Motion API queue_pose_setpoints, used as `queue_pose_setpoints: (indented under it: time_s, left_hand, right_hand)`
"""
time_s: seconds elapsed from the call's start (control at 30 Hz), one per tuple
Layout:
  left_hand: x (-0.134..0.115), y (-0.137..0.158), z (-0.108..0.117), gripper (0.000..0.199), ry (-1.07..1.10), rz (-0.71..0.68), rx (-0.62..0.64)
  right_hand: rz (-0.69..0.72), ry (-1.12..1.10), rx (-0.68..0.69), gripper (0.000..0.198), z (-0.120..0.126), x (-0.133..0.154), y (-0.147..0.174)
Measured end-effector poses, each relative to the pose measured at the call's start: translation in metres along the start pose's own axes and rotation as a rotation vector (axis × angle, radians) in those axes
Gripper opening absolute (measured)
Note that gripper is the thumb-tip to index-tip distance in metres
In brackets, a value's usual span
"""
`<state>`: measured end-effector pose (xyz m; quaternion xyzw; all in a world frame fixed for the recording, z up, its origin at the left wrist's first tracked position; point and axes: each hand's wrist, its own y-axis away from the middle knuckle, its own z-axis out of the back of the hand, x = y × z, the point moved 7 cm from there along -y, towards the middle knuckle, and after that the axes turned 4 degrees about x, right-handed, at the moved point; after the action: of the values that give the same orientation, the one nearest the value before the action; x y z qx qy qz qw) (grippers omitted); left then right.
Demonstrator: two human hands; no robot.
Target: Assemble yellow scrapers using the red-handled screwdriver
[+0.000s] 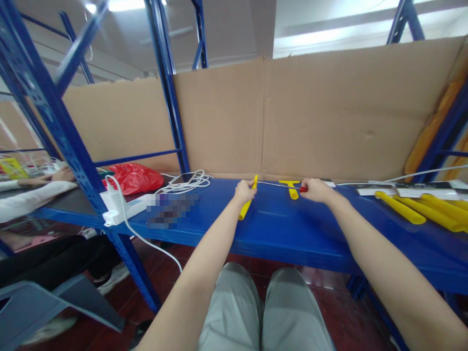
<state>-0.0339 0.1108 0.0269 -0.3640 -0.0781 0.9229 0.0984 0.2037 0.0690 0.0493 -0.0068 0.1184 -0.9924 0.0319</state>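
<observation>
2 curled hands (244, 192) (316, 190), forearms (206, 253) (387, 258) forward

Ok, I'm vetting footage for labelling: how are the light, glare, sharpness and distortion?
Head view: ceiling lamp blown out, top left; faint glare on the blue worktop; outer uprights splay outward, suggesting wide-angle distortion; the metal shaft looks slightly soft; a pixelated patch hides detail.
</observation>
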Motion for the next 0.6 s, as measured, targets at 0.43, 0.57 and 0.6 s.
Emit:
queue_pose_setpoints:
  time_s: [0.43,0.57,0.6]
  left_hand:
    - [-0.0007,0.0,0.0006,0.037,0.006,-0.022,0.0]
    - [0.001,-0.0017,-0.0008,0.036,0.028,-0.016,0.007]
    - [0.0011,-0.0019,-0.0009,0.036,0.031,-0.016,0.009]
  right_hand:
    - [-0.044,0.009,0.018,0.015,0.0014,0.0006,0.0031]
    - [-0.017,-0.009,0.026,0.011,-0.0007,0.0012,0.0019]
    - [-0.011,-0.009,0.033,0.012,-0.0011,0.0015,0.0018]
